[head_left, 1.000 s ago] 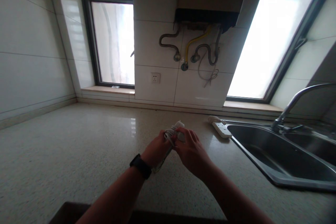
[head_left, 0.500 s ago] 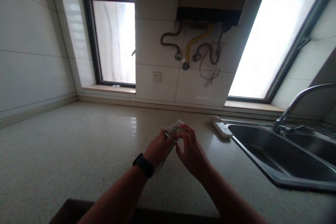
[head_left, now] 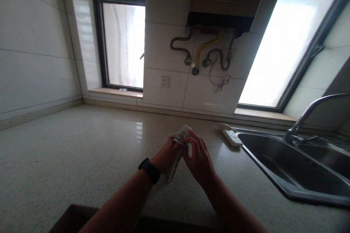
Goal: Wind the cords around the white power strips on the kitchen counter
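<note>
A white power strip (head_left: 186, 129) is held between my two hands above the counter, tilted, its upper end pointing away from me. Its light cord (head_left: 179, 138) is wound round the body in several turns. My left hand (head_left: 165, 156), below a black watch, is closed around the strip and the wound cord from the left. From the right, the bent fingers and thumb of my right hand (head_left: 199, 153) pinch at the cord near the upper end. Much of the strip is hidden by my hands, and its lower end shows under my left wrist.
Another white power strip (head_left: 232, 137), cord wound at its far end, lies beside the steel sink (head_left: 273, 174) on the right. A curved faucet (head_left: 303, 116) rises behind the sink. The speckled counter (head_left: 82, 153) runs to a tiled wall with a socket (head_left: 164, 81).
My right hand has shifted slightly on the cord, and more of the strip's lower end shows below my left hand. The view has moved slightly.
</note>
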A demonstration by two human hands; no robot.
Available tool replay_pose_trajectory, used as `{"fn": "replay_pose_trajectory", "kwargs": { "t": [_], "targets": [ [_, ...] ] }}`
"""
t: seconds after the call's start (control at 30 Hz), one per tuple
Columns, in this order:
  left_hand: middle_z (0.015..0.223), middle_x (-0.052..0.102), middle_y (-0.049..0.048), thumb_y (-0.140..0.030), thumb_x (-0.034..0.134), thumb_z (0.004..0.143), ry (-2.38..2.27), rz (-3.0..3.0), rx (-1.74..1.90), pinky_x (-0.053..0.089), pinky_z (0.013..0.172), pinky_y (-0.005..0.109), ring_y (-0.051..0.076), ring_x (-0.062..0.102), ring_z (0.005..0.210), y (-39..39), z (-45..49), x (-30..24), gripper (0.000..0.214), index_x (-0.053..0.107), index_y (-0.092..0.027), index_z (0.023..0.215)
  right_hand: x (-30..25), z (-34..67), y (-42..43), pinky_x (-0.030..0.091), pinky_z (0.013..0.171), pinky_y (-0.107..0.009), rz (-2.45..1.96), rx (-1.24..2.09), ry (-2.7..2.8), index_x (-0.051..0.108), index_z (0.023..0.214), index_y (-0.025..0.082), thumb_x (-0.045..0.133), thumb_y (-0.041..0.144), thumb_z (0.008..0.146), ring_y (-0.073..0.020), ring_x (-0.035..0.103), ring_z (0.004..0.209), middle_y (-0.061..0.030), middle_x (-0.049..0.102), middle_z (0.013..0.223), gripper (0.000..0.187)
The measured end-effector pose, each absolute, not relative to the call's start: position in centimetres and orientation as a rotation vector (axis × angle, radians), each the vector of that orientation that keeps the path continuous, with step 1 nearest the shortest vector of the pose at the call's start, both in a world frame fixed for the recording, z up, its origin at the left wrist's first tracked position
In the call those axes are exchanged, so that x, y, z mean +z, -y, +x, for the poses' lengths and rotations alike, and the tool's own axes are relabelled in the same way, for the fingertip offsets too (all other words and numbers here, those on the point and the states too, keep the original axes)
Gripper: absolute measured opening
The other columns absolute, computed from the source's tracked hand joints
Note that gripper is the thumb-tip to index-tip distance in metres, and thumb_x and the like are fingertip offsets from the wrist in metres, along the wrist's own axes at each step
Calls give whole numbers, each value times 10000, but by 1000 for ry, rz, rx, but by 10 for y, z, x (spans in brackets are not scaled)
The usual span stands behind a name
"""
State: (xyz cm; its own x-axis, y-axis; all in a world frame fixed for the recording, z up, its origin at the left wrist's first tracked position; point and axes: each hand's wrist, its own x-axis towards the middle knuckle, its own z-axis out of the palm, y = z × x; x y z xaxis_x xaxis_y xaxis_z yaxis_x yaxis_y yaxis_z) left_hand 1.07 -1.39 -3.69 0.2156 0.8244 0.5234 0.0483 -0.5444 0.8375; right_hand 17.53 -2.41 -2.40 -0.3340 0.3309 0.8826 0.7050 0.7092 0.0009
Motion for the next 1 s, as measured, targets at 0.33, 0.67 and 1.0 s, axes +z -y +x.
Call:
{"fn": "replay_pose_trajectory", "kwargs": {
  "t": [0.33, 0.67, 1.0],
  "targets": [
    [1201, 631, 110, -489, 564, 923, -812, 1637, 1253, 398, 1094, 409, 251, 568, 1164, 14, 19, -34, 381, 585, -190, 1158, -25, 179, 24, 565, 955, -497, -764, -436, 1897, 529, 1123, 202, 558, 88, 903, -297, 596, 1203, -175, 602, 1309, 250],
    [1078, 669, 78, -579, 522, 939, -882, 1410, 1180, 485, 969, 434, 242, 651, 1035, 18, 32, -34, 513, 456, -208, 1288, -30, 187, 13, 546, 983, -489, -781, -414, 1790, 527, 1093, 194, 529, 52, 878, -281, 582, 1229, -175, 602, 1315, 258],
    [1109, 696, 107, -545, 621, 887, -1048, 1386, 1433, 481, 885, 358, 248, 651, 1031, 11, 39, -39, 466, 574, -164, 1150, -34, 179, 15, 557, 971, -473, -806, -334, 1785, 562, 1200, 207, 497, 17, 844, -269, 600, 1193, -143, 601, 1276, 409]
  ]
}}
